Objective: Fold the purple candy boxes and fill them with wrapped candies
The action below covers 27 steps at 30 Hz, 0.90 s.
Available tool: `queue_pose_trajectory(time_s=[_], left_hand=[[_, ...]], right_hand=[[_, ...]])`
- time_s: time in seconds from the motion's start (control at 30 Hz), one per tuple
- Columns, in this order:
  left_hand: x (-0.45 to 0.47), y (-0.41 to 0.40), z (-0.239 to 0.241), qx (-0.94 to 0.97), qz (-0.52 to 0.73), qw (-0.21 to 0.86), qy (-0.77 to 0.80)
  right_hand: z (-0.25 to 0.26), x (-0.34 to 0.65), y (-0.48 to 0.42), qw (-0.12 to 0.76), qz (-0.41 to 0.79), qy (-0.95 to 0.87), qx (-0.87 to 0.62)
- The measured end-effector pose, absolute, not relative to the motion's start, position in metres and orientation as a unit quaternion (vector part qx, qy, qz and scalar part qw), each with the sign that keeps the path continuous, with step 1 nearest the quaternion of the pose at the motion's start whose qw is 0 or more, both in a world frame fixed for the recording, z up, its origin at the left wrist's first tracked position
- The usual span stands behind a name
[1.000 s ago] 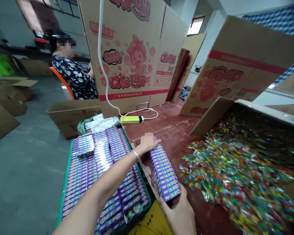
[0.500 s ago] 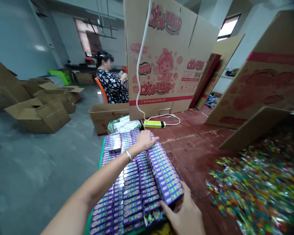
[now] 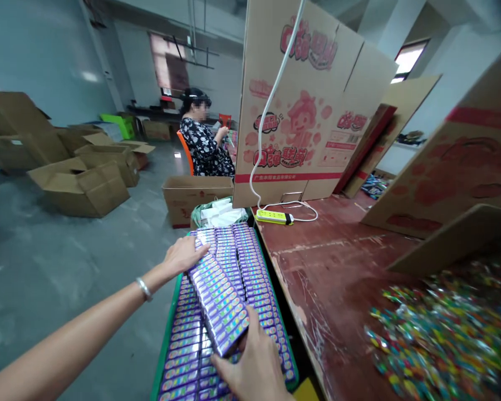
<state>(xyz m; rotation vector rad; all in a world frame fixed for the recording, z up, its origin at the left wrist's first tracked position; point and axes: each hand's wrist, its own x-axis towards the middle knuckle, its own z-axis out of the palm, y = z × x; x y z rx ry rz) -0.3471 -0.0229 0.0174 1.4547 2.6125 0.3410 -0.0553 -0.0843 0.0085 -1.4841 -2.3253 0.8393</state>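
A long row of small purple boxes [image 3: 219,289], pressed together side by side, is held between my two hands. My left hand [image 3: 182,255] is closed round its far end, thumb on top. At the near end my right hand [image 3: 253,356] grips it, with the thumb at the left corner and fingers at the right. The row lies tilted above a green crate [image 3: 170,328] packed with rows of similar purple boxes [image 3: 254,267]. Whether the held row touches the boxes under it I cannot tell.
Right of the crate stands a reddish-brown table [image 3: 317,278] with a pile of colourful wrapped candies [image 3: 442,334]. A yellow-green power strip [image 3: 274,216] lies near its edge, before a tall cardboard sheet [image 3: 292,111]. A seated person [image 3: 204,139] is beyond. Open cartons [image 3: 79,189] stand on the floor at left.
Both hands have carried the row of purple boxes from the crate's right side to its left side. The view has also shifted, so the background sits further right.
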Motion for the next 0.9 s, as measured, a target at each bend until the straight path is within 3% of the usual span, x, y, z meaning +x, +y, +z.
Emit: queue_pose_trajectory(time_s=[0.4,0.9], left_hand=[[-0.347,-0.039,-0.047,0.481,0.118,0.122,0.860],[-0.343,-0.035,-0.070,0.488,0.195,0.141,0.839]], right_hand=[[-0.022,-0.059,-0.095,0.045,0.262,-0.788,-0.555],[-0.019,-0.064,-0.102,0.026,0.237,-0.804,-0.545]])
